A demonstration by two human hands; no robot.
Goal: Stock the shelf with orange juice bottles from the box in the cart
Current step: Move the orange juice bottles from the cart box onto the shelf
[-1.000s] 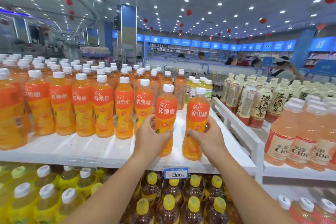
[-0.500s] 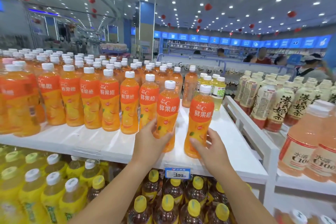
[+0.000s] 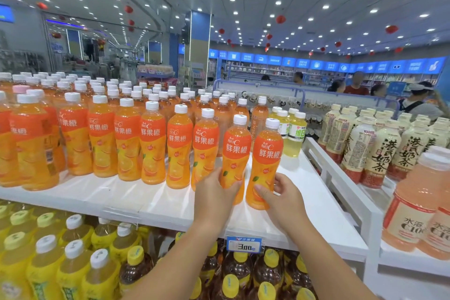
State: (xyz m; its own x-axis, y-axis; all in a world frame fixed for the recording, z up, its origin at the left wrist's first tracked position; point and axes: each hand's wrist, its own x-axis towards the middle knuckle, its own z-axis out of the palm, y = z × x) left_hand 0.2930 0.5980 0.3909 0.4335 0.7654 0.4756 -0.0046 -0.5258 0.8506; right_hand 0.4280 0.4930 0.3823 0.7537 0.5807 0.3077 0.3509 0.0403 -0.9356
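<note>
Orange juice bottles [image 3: 153,143] stand in packed rows on the white top shelf [image 3: 121,198], white caps up, orange labels facing front. Two more sit at the right end of the front row, one in each hand.

Left hand [image 3: 214,193]: fingers curled round the lower body of the left bottle [image 3: 235,151], thumb laid across its front. Firm grasp, not released. Bottle upright, just beside the last bottle of the front row.

Right hand [image 3: 286,198]: thumb presses the front of the right bottle [image 3: 267,158] low down, the other fingers wrap round its right side. Grasping, not released. Bottle upright, leaning slightly to the right at the top.

The two held bottles are just beside each other, nearly touching at the lower bodies. The right bottle's base appears to meet the shelf surface; the left bottle's base is partly hidden by the hand, so contact cannot be told.

Surroundings: pale yellow bottles [image 3: 292,134] behind the right bottle. Milk tea bottles [image 3: 379,153] and pink bottles [image 3: 414,204] on the adjoining shelf to the right. Price tag [image 3: 244,244] on the shelf edge below the hands. Lower tier: yellow bottles [image 3: 48,265] at left, brown bottles [image 3: 243,270] with yellow caps under the forearms.
</note>
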